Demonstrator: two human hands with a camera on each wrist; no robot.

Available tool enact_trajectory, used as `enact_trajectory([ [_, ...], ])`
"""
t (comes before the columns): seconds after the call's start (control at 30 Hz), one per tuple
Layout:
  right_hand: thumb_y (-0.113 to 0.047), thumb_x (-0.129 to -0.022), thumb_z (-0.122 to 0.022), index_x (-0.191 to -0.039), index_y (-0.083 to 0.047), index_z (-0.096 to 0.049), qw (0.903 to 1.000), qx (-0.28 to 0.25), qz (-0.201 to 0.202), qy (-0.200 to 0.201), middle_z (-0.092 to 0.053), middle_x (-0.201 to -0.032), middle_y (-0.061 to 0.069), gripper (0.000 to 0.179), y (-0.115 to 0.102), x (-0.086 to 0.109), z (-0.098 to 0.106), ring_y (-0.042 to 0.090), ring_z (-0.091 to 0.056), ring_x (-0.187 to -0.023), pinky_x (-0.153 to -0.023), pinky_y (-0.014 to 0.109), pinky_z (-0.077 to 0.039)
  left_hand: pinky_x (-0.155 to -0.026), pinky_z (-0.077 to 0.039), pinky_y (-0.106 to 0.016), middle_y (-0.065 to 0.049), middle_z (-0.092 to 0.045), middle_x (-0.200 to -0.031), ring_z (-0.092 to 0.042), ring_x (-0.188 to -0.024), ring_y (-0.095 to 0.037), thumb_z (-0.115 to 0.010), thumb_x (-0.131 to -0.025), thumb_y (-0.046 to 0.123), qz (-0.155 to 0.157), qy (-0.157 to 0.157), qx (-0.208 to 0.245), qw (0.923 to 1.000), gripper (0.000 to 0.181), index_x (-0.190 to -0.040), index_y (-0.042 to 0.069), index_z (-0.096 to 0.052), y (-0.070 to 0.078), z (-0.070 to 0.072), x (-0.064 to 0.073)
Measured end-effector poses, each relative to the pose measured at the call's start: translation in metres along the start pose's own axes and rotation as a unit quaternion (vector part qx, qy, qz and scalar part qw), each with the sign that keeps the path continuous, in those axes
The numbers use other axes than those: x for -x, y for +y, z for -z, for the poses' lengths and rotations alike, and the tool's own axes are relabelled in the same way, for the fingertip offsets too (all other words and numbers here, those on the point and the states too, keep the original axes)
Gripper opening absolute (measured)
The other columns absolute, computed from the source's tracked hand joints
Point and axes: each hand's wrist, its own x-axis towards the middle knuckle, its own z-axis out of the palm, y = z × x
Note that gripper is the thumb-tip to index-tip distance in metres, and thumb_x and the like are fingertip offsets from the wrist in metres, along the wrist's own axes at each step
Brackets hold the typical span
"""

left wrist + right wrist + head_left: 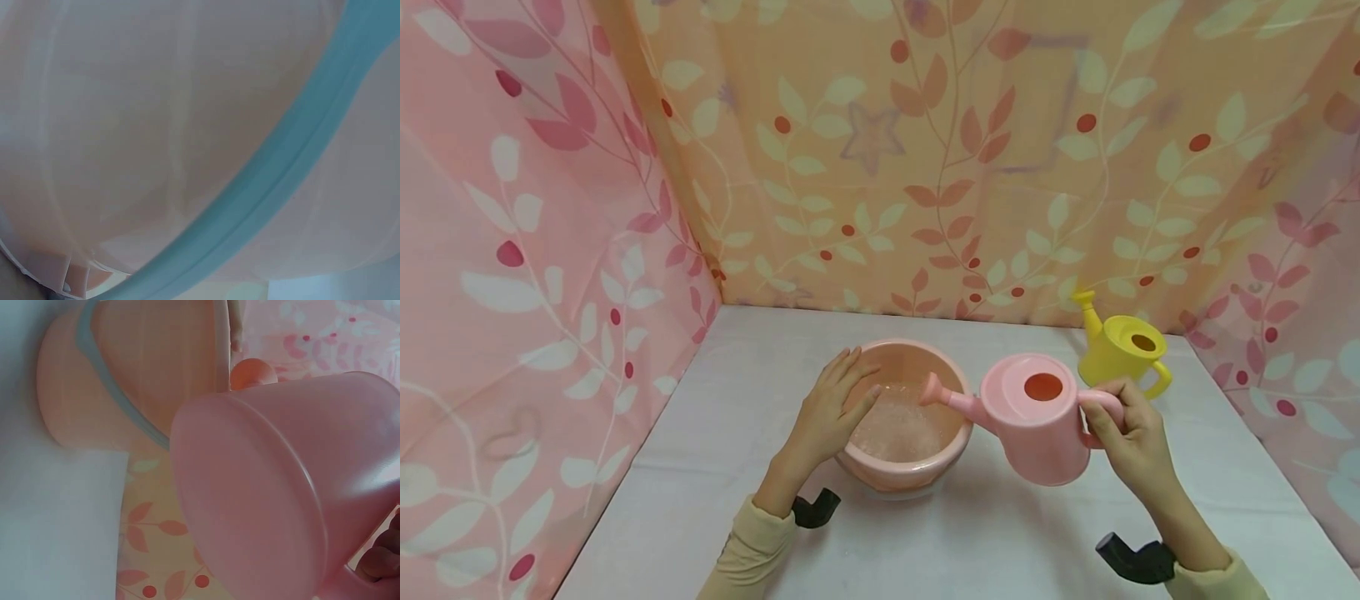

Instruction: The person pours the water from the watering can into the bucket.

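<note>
A pink bucket (898,477) with clear water (898,425) inside stands on the table. My left hand (827,408) rests on its left rim, fingers extended over the opening. With my right hand (1135,437) I grip the handle of a pink watering can (1037,442) and hold it above the table. Its spout (955,400) reaches over the bucket's right rim, the rose head above the water; I see no stream coming out. The left wrist view is filled by the bucket's side (125,137) and its blue-grey carrying handle (262,187). In the right wrist view, the can's base (244,500) faces the camera.
A yellow watering can (1112,367) stands at the back right of the white-covered table (700,500). Curtains with leaf patterns (820,208) enclose the back and both sides. Each wrist wears a black mount (1138,560).
</note>
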Motion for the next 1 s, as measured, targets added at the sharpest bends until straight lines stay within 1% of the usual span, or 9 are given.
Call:
enact_trajectory([
  [0.13,0.011,-0.086,-0.055,-0.093,0.007,-0.046,1.0000,0.008,0.002,-0.005,-0.053,-0.077,-0.008,0.011,-0.0010,-0.0010,0.0003,0.007,-0.048,-0.062,-0.051,0.014,-0.049,-0.100,-0.031,-0.062,-0.007,-0.033,-0.149,-0.022,-0.140,-0.026,-0.046,-0.095,0.046,0.001,-0.002,0.001,1.0000,0.042,-0.127,0.021,-0.055,-0.0005,0.0002,-0.0001],
  [0.43,0.012,-0.085,-0.056,-0.093,0.008,-0.047,1.0000,0.005,-0.006,-0.003,-0.053,-0.076,-0.006,0.012,-0.0009,-0.0033,0.0005,0.008,-0.047,-0.060,-0.049,0.015,-0.048,-0.100,-0.029,-0.063,-0.004,-0.031,-0.150,-0.019,-0.141,-0.021,-0.043,-0.095,0.049,0.012,-0.007,0.002,0.9999,0.044,-0.128,0.023,-0.055,0.0010,0.0020,0.0000],
  [0.57,0.012,-0.085,-0.057,-0.092,0.008,-0.048,1.0000,0.005,-0.007,-0.002,-0.052,-0.075,-0.005,0.011,-0.0019,-0.0048,0.0009,0.007,-0.047,-0.058,-0.048,0.015,-0.047,-0.099,-0.030,-0.063,-0.004,-0.031,-0.150,-0.020,-0.141,-0.022,-0.044,-0.095,0.048,0.010,-0.004,0.002,0.9999,0.042,-0.127,0.023,-0.055,0.0007,0.0016,-0.0002],
  [0.7,0.011,-0.085,-0.057,-0.091,0.007,-0.048,0.9997,0.020,0.002,-0.010,-0.051,-0.075,-0.007,0.011,-0.0049,-0.0066,0.0016,0.005,-0.046,-0.058,-0.047,0.015,-0.046,-0.099,-0.030,-0.063,-0.004,-0.031,-0.150,-0.021,-0.140,-0.024,-0.044,-0.095,0.048,0.008,-0.003,-0.002,1.0000,0.042,-0.127,0.024,-0.055,0.0001,0.0010,-0.0004],
  [0.83,0.011,-0.085,-0.057,-0.092,0.006,-0.049,0.9997,0.022,0.000,-0.012,-0.052,-0.075,-0.007,0.012,-0.0072,-0.0078,0.0020,0.005,-0.046,-0.058,-0.047,0.015,-0.046,-0.100,-0.030,-0.062,-0.006,-0.032,-0.149,-0.021,-0.140,-0.025,-0.043,-0.094,0.049,0.006,-0.004,-0.002,1.0000,0.043,-0.127,0.024,-0.055,-0.0006,0.0003,-0.0009],
  [1.0,0.011,-0.085,-0.057,-0.092,0.006,-0.049,0.9996,0.024,-0.001,-0.013,-0.052,-0.076,-0.006,0.012,-0.0075,-0.0078,0.0020,0.004,-0.046,-0.058,-0.047,0.016,-0.046,-0.101,-0.029,-0.062,-0.005,-0.032,-0.149,-0.020,-0.141,-0.022,-0.043,-0.094,0.051,0.009,-0.006,0.000,0.9999,0.043,-0.127,0.025,-0.055,-0.0008,0.0000,-0.0009],
])
